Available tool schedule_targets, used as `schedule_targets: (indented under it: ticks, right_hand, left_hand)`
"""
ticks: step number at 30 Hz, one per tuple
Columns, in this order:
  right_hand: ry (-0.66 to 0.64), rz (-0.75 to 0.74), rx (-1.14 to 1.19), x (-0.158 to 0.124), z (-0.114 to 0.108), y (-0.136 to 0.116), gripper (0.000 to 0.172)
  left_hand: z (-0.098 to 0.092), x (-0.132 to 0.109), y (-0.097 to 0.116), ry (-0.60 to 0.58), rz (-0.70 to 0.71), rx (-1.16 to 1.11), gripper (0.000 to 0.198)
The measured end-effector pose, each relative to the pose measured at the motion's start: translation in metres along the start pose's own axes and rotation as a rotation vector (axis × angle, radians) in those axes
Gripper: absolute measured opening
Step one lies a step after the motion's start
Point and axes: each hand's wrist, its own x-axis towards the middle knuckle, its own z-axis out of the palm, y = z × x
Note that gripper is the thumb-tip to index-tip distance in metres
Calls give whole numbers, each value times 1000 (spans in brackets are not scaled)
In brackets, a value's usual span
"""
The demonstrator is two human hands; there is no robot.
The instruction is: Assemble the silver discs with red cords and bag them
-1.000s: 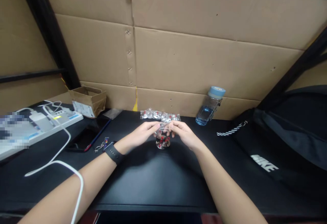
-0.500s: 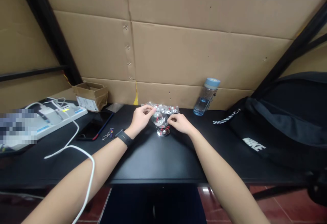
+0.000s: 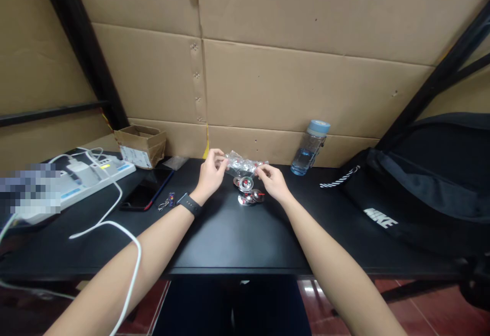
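Note:
Between my hands is a clear plastic bag (image 3: pixel 240 164), stretched low over the black table. My left hand (image 3: pixel 213 171), with a dark watch on its wrist, pinches the bag's left side. On the right side, my right hand (image 3: pixel 272 180) grips the bag with thumb and fingers. Just below it lie several shiny silver discs with red parts, in a loose heap; one disc (image 3: pixel 246 184) faces up near the bag, and another disc (image 3: pixel 257 196) rests closer to me. More silver and red pieces show behind the bag, though I cannot tell whether they are inside it.
To the left are a phone (image 3: pixel 147 189), a small keyring (image 3: pixel 168 200), a power strip (image 3: pixel 95 180) with white cables and an open cardboard box (image 3: pixel 142 147). A water bottle (image 3: pixel 308 148) stands at the back right, beside a black backpack (image 3: pixel 421 188). One white cable crosses my left forearm.
More silver discs now lie on the table below the bag, where fewer showed before. The bag is spread wider between my hands. The view has shifted slightly.

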Motion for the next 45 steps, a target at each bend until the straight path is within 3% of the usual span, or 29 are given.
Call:
schedule_targets:
  ticks: [4, 10, 14, 18, 24, 27, 30, 33, 36, 41, 45]
  right_hand:
    - [31, -29, 116, -3, 5, -7, 30]
    - [127, -38, 246, -4, 6, -19, 28]
    - [77, 33, 407, -4, 6, -22, 32]
    - [30, 154, 629, -6, 9, -24, 38]
    - [53, 93, 486, -8, 8, -26, 47]
    - [-39, 98, 376, -8, 7, -23, 27]
    - [-100, 183, 336, -8, 5, -20, 27]
    - [-27, 247, 409, -7, 5, -20, 33]
    - [45, 300, 586, -5, 4, -24, 30]
    - [35, 377, 786, -4, 1, -33, 27]
    - [-88, 380, 754, -6, -3, -35, 33]
  left_hand:
    - [-2, 0, 9, 14, 48, 17, 8]
    - [-1, -3, 25, -29, 213, 74, 23]
    - [4, -8, 27, -100, 213, 43, 34]
    - [6, -11, 28, -144, 206, 66, 25]
    - [3, -10, 27, -311, 326, 211, 15]
    - [4, -10, 23, -379, 389, 320, 21]
    - [3, -12, 22, -342, 423, 498, 30]
    - [-1, -14, 26, -268, 427, 703, 49]
    - [-7, -13, 30, -313, 477, 786, 59]
    - [-6, -11, 34, -265, 581, 781, 30]
    - [-13, 1, 30, -237, 627, 733, 17]
